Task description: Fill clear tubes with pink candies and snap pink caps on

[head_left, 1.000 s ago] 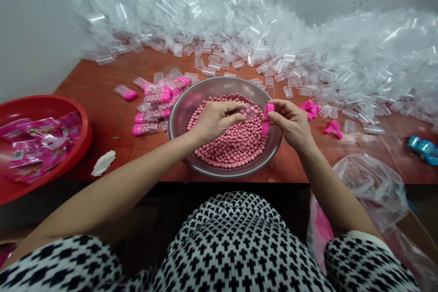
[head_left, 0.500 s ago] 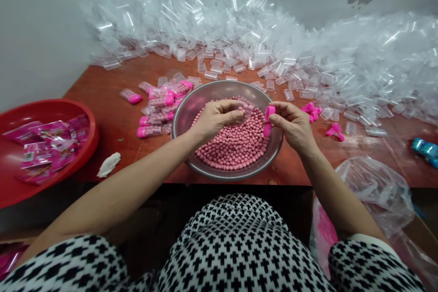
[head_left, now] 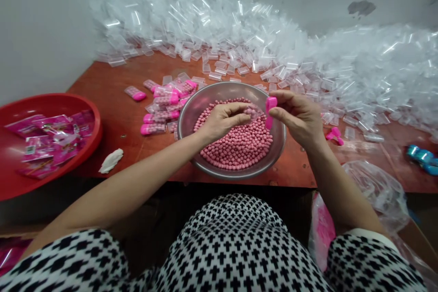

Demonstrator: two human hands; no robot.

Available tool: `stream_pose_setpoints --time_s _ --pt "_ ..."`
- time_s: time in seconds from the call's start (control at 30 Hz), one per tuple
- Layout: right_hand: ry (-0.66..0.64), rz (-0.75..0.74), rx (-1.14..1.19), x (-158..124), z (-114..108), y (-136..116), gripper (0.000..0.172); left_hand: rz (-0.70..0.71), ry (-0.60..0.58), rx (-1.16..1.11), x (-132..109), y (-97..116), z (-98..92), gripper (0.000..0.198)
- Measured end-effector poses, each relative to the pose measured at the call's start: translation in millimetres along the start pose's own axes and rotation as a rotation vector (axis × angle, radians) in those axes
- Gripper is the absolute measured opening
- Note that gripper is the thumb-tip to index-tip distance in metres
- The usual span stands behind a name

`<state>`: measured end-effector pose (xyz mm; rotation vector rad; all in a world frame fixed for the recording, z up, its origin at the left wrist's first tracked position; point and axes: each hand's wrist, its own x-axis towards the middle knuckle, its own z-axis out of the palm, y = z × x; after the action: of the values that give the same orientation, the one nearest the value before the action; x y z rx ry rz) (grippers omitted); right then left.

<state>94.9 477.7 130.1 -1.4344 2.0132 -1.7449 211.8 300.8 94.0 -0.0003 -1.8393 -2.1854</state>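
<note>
Over a metal bowl (head_left: 187, 139) of pink candy balls (head_left: 236, 148), my left hand (head_left: 224, 121) pinches a small clear plastic container (head_left: 253, 112) with pink balls showing through it. At the bowl's right rim, my right hand (head_left: 301, 116) grips a bright pink plastic cap (head_left: 270, 112) between thumb and fingers. The cap and the container are close together but apart. Left of the bowl lies a pile of filled clear containers with pink caps (head_left: 164, 105). Another loose pink cap piece (head_left: 334, 135) lies right of my right hand.
A big heap of clear plastic containers (head_left: 219, 23) runs along the wall at the back. At the left stands a red basin (head_left: 92, 146) with pink packets. A white scrap (head_left: 111, 160), a clear plastic bag (head_left: 376, 187) and a blue shiny item (head_left: 422, 157) lie near the table's front.
My left hand has moved right with the container, nearer the cap. My right hand has turned slightly and holds the cap more upright. The whole view has shifted a little.
</note>
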Motion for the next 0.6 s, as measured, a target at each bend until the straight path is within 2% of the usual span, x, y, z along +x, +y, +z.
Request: stream_pose_setpoints --time_s 0.1,0.2,0.3,0.4,0.5,0.6 --pt "-0.111 -0.127 -0.218 6.6 3.8 -4.0 0.028 0.044 0.003 0.123 -1.3 -3.1 -0.9 0.032" --pt "-0.181 -0.181 -0.319 8.4 5.2 -3.6 0.024 0.101 0.034 0.235 -4.3 -5.0 -2.5 0.029" --pt "-0.193 -0.2 -0.357 5.3 5.7 -2.9 0.02 0.171 0.07 0.285 -7.1 -5.2 -3.1 0.026" --pt "-0.181 -0.287 -0.448 -0.6 8.4 -3.7 0.015 0.215 0.076 0.335 -9.0 -4.1 -2.3 0.022" --pt "-0.167 -0.393 -0.514 -7.3 12.3 -5.0 0.011 0.276 0.05 0.414 -10.7 -2.4 -2.3 0.017" --pt "-0.206 -0.433 -0.538 -12.8 13.2 -6.5 0.014 0.353 -0.003 0.508 -12.3 -1.7 -4.1 0.015"
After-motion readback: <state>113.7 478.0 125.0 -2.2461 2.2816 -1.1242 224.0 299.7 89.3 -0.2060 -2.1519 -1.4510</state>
